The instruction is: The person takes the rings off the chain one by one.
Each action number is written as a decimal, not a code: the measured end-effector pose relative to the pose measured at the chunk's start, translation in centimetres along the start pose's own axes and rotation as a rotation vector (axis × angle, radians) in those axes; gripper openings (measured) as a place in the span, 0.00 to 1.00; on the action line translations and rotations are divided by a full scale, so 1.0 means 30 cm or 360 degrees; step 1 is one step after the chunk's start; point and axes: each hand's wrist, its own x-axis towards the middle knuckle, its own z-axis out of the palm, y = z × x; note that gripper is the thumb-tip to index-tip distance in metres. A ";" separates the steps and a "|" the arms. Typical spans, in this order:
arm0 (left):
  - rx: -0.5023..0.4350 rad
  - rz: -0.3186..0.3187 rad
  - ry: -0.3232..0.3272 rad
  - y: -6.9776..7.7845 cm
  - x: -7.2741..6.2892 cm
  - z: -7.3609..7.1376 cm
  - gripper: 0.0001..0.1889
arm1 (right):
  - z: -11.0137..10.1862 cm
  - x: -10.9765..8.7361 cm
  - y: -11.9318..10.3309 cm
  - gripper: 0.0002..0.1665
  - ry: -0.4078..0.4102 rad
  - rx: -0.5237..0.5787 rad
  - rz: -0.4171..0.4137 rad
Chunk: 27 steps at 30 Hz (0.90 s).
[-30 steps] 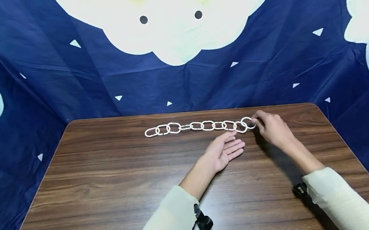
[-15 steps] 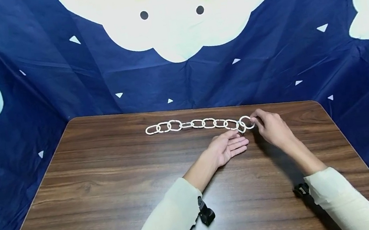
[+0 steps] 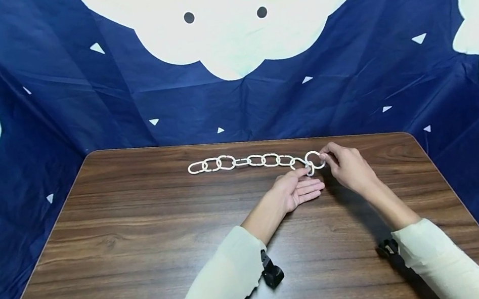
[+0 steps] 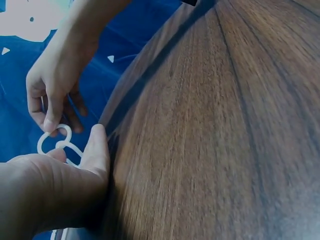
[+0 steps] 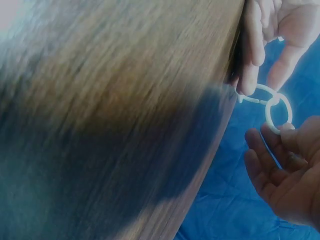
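Observation:
A chain of white oval links (image 3: 256, 160) lies along the far part of the wooden table, made of several rings hooked together. My right hand (image 3: 352, 167) pinches the rightmost link (image 3: 313, 152) between thumb and fingertips and holds it raised. In the right wrist view this end link (image 5: 291, 111) hooks through the neighbouring link (image 5: 266, 88). My left hand (image 3: 293, 190), palm turned up, has its thumb and a finger at that neighbouring link, which stands tilted between them; its other fingers stretch out straight. In the left wrist view the left hand (image 4: 55, 185) partly hides this link.
The brown wooden table (image 3: 145, 265) has its far edge just behind the chain. A blue cloth (image 3: 115, 116) with white cloud shapes hangs behind and at both sides. Black wrist cameras (image 3: 272, 270) sit at the sleeves.
The end link has moved left in my right hand. My left hand has shifted slightly right, and the neighbouring link has tipped from lying flat to standing tilted at its thumb.

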 end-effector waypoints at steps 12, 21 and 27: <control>-0.0002 0.0009 0.0027 0.008 -0.008 0.013 0.12 | 0.003 -0.010 -0.020 0.11 -0.0018 0.0065 -0.0026; 0.0042 0.0056 0.0102 0.003 -0.006 0.009 0.12 | 0.020 -0.007 0.003 0.11 0.0010 0.0084 -0.0069; 0.0061 0.0068 0.0118 -0.009 0.009 0.009 0.11 | 0.022 0.002 0.019 0.10 0.0035 0.0058 -0.0106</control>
